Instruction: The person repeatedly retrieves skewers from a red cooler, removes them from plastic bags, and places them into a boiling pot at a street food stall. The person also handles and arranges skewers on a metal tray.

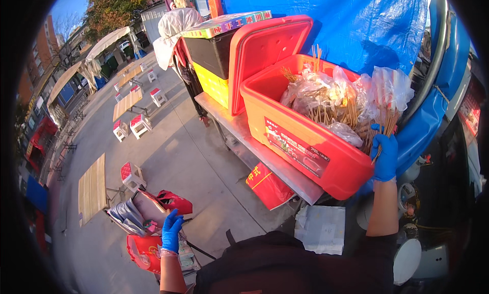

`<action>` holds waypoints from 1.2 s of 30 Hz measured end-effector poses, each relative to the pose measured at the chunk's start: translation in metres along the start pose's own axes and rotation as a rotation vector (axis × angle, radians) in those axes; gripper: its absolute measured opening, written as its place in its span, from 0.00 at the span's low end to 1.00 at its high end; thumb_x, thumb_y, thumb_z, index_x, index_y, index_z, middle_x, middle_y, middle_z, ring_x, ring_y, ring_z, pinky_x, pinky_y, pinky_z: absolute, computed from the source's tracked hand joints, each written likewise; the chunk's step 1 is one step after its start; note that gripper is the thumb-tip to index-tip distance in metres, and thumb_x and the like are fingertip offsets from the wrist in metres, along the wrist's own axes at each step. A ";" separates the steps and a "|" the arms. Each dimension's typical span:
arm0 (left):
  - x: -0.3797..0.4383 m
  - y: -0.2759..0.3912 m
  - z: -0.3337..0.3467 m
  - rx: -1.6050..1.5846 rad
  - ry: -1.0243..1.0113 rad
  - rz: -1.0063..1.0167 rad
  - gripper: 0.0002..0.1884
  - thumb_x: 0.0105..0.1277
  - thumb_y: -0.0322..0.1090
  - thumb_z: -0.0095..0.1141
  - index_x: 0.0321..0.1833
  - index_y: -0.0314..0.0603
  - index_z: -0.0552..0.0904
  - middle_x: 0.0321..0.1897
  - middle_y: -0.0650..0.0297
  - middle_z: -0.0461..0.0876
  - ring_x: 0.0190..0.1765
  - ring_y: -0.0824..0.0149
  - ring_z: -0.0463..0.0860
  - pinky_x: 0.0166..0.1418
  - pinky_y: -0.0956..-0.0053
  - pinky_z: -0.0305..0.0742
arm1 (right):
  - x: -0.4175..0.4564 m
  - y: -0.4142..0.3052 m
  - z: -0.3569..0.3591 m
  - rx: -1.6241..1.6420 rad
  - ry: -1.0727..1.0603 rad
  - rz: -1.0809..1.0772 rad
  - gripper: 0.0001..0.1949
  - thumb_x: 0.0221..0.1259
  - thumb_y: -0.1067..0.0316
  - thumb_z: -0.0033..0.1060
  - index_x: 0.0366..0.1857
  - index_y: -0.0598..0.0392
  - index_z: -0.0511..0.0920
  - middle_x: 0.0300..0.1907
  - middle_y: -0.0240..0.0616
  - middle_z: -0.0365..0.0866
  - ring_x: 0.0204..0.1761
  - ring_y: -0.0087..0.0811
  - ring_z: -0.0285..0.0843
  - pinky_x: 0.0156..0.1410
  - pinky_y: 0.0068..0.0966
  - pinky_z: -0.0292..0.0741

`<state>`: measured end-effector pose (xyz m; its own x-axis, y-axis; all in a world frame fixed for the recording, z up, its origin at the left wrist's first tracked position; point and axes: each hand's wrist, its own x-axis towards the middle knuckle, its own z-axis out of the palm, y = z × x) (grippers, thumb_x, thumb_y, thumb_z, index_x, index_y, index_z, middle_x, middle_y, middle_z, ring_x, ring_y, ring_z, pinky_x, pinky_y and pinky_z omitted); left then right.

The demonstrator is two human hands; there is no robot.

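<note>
My right hand (384, 151), in a blue disposable glove, grips a bundle of thin wooden skewers (389, 122) near their lower ends. A clear plastic bag (393, 88) covers the upper ends of this bundle. It stands upright at the right end of a red insulated box (263, 107), whose lid (269, 49) is tipped back. Inside the box lie more bagged skewers (324, 93), their sticks pointing different ways. My left hand (172, 231), gloved in blue too, hangs in the air at lower left with fingers loosely bent and nothing seen in them.
The box rests on a metal table (244, 131). Behind it hangs a blue tarpaulin (336, 19). Yellow and black crates (210, 57) stand left of the lid. Below are a red bag (269, 187) and a white foam box (321, 229). Folding tables (93, 189) and stools (132, 175) stand on the pavement.
</note>
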<state>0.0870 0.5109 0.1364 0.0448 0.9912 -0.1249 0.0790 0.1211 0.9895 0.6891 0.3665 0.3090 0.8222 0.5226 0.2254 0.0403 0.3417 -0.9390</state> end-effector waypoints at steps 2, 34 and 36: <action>0.071 0.021 0.032 -0.045 -0.168 0.032 0.25 0.67 0.24 0.58 0.68 0.44 0.73 0.50 0.63 0.82 0.53 0.71 0.79 0.63 0.76 0.71 | 0.005 -0.006 0.017 -0.103 -0.020 0.015 0.15 0.62 0.68 0.49 0.49 0.60 0.78 0.20 0.26 0.70 0.16 0.17 0.63 0.20 0.14 0.60; 0.457 0.192 0.394 0.367 -1.009 1.455 0.15 0.55 0.41 0.67 0.44 0.46 0.85 0.25 0.64 0.82 0.27 0.60 0.80 0.32 0.67 0.72 | 0.189 0.161 0.327 -1.547 -0.949 0.116 0.17 0.58 0.72 0.55 0.53 0.59 0.75 0.44 0.54 0.82 0.47 0.53 0.81 0.50 0.42 0.78; 0.457 0.189 0.395 0.305 -0.979 1.475 0.15 0.55 0.41 0.67 0.44 0.46 0.85 0.25 0.64 0.82 0.27 0.60 0.80 0.32 0.66 0.72 | 0.214 0.233 0.322 -1.762 -1.286 0.195 0.17 0.58 0.68 0.56 0.51 0.59 0.80 0.47 0.52 0.83 0.51 0.52 0.81 0.55 0.42 0.77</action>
<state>0.5159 0.9649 0.2379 0.7447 -0.1410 0.6523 -0.4101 -0.8678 0.2806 0.6914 0.8092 0.2221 0.1895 0.7961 -0.5747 0.9718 -0.2357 -0.0060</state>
